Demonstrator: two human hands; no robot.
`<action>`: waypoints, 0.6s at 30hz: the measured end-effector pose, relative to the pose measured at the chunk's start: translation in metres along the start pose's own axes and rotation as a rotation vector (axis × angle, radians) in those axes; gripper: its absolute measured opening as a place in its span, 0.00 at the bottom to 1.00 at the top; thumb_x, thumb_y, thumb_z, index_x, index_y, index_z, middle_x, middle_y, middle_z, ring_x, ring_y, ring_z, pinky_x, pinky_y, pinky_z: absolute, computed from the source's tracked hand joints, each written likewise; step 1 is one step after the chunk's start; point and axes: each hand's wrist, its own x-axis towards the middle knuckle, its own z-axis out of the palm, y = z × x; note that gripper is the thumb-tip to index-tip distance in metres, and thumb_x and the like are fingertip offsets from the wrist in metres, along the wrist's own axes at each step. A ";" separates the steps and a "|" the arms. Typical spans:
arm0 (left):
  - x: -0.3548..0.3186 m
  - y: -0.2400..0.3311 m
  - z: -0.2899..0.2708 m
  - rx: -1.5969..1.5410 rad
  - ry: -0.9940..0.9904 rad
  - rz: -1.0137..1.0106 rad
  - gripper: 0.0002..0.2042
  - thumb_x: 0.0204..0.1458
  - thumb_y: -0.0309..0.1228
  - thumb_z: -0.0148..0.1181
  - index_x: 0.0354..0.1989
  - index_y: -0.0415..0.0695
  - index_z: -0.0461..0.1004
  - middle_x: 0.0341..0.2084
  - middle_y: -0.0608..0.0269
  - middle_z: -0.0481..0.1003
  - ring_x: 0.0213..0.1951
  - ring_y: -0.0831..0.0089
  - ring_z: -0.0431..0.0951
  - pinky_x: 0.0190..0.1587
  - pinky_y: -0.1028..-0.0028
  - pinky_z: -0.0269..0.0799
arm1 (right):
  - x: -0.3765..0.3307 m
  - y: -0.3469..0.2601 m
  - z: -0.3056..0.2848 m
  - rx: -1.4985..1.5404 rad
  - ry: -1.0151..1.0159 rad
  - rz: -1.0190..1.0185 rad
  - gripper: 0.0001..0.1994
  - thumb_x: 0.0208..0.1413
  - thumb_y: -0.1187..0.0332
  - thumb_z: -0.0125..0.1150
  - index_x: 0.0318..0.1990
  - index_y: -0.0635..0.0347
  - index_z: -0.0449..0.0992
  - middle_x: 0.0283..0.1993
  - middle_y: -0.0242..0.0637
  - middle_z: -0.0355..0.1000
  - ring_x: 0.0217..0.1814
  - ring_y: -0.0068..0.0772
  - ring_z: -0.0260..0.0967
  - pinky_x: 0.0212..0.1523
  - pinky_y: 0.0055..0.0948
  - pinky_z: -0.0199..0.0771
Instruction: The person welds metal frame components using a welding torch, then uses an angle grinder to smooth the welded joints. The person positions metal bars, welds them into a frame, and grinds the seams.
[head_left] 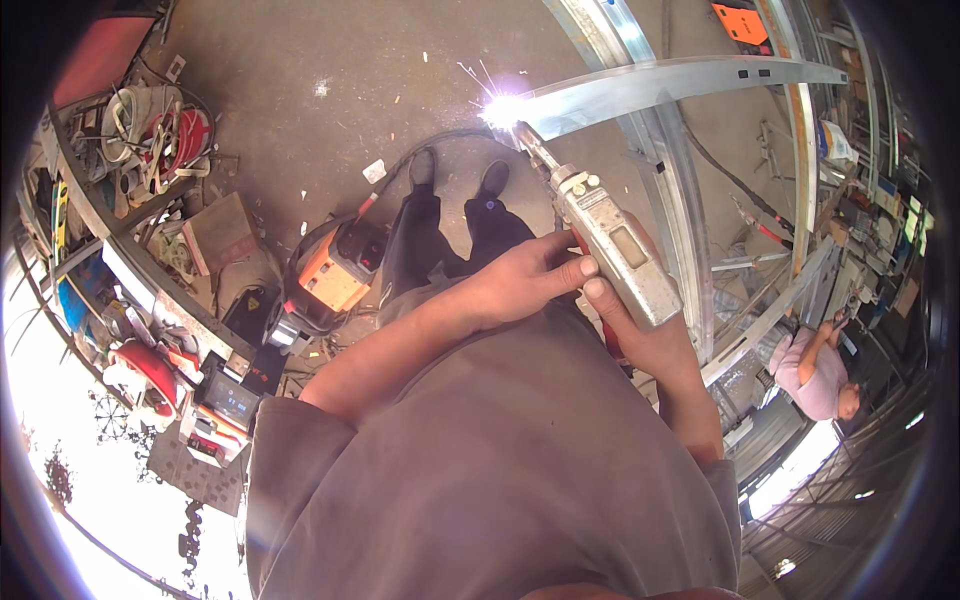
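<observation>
Both of my hands grip a grey hand-held welding gun (610,245). My right hand (650,340) wraps its handle from below. My left hand (525,275) steadies the body from the left side. The gun's thin nozzle (535,145) points up at the end of a long silver metal bar (680,80). A bright white spark (500,108) with flying sparks glows where the nozzle meets the bar. A dark hose (430,150) runs from the gun down to the floor.
An orange welding machine (335,270) stands on the concrete floor by my feet (460,175). Cluttered shelves with tools and cable reels (150,130) line the left. More metal frame rails (680,230) lie right. Another person in pink (815,365) crouches at far right.
</observation>
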 end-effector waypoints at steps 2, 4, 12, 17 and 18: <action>0.001 -0.001 0.000 0.018 -0.002 0.008 0.40 0.69 0.51 0.59 0.73 0.27 0.57 0.63 0.43 0.72 0.67 0.61 0.70 0.70 0.64 0.66 | 0.001 0.002 0.000 -0.005 0.002 -0.039 0.33 0.68 0.61 0.66 0.75 0.62 0.62 0.68 0.46 0.73 0.68 0.38 0.73 0.65 0.37 0.72; 0.001 -0.001 0.000 0.004 -0.007 -0.006 0.40 0.69 0.52 0.59 0.74 0.27 0.57 0.64 0.42 0.71 0.67 0.61 0.70 0.70 0.64 0.66 | -0.001 0.003 0.000 -0.013 -0.005 -0.036 0.33 0.68 0.61 0.66 0.75 0.62 0.62 0.68 0.46 0.73 0.68 0.37 0.73 0.65 0.37 0.72; -0.002 0.001 0.001 0.008 -0.009 -0.022 0.42 0.68 0.53 0.60 0.74 0.27 0.56 0.65 0.42 0.70 0.67 0.59 0.70 0.70 0.62 0.67 | -0.005 0.000 0.000 -0.041 0.004 -0.002 0.33 0.67 0.60 0.67 0.75 0.61 0.62 0.67 0.46 0.73 0.67 0.38 0.73 0.65 0.37 0.72; -0.002 -0.002 0.001 0.014 -0.024 -0.035 0.42 0.67 0.54 0.60 0.74 0.27 0.56 0.65 0.42 0.70 0.68 0.59 0.70 0.70 0.61 0.67 | -0.006 -0.002 0.001 -0.048 0.005 -0.009 0.33 0.67 0.60 0.66 0.75 0.60 0.62 0.67 0.45 0.73 0.67 0.37 0.73 0.65 0.37 0.72; -0.002 -0.002 0.001 0.016 -0.024 -0.037 0.42 0.67 0.54 0.60 0.74 0.27 0.56 0.65 0.42 0.70 0.68 0.58 0.70 0.71 0.61 0.67 | -0.007 -0.003 0.001 -0.044 0.001 -0.004 0.33 0.67 0.60 0.66 0.75 0.60 0.62 0.67 0.45 0.73 0.67 0.37 0.72 0.65 0.37 0.72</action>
